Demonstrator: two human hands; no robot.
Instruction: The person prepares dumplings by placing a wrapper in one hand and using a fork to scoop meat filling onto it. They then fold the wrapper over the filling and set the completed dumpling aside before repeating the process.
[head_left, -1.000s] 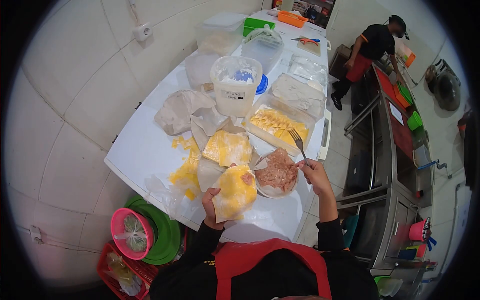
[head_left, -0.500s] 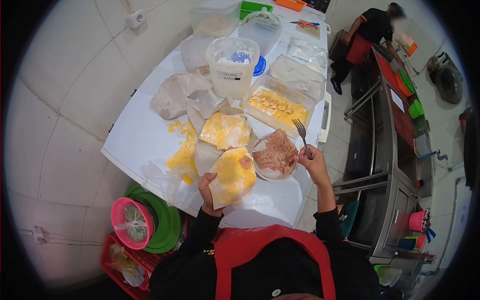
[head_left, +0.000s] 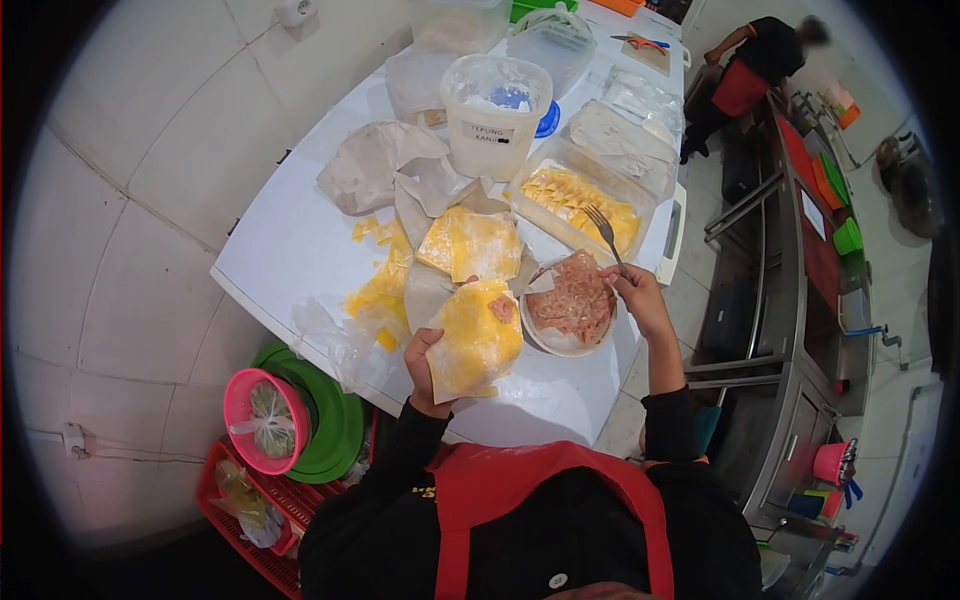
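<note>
My left hand (head_left: 428,372) holds a floured yellow dough sheet (head_left: 470,345) with a small lump of pink minced filling (head_left: 502,309) near its upper right corner. A fork (head_left: 606,236) is pinched in my right hand (head_left: 638,295), tines up, over the edge of a white plate (head_left: 568,344) of minced meat (head_left: 572,300). Behind the held sheet lies a stack of yellow sheets (head_left: 470,243) on brown paper. Folded yellow pieces (head_left: 580,198) fill a clear plastic box (head_left: 545,222) behind the plate. Yellow scraps (head_left: 385,290) lie to the left.
A labelled flour tub (head_left: 490,150) and crumpled paper (head_left: 375,165) stand farther back. Scissors (head_left: 645,43) lie at the far end. A pink basket (head_left: 240,440) is at lower left. Another person (head_left: 755,70) stands at the counter on the upper right.
The view has shifted, so the table items appear farther right. My right hand and the fork have stayed by the plate, and the sheet remains in my left hand. The other person leans slightly differently.
</note>
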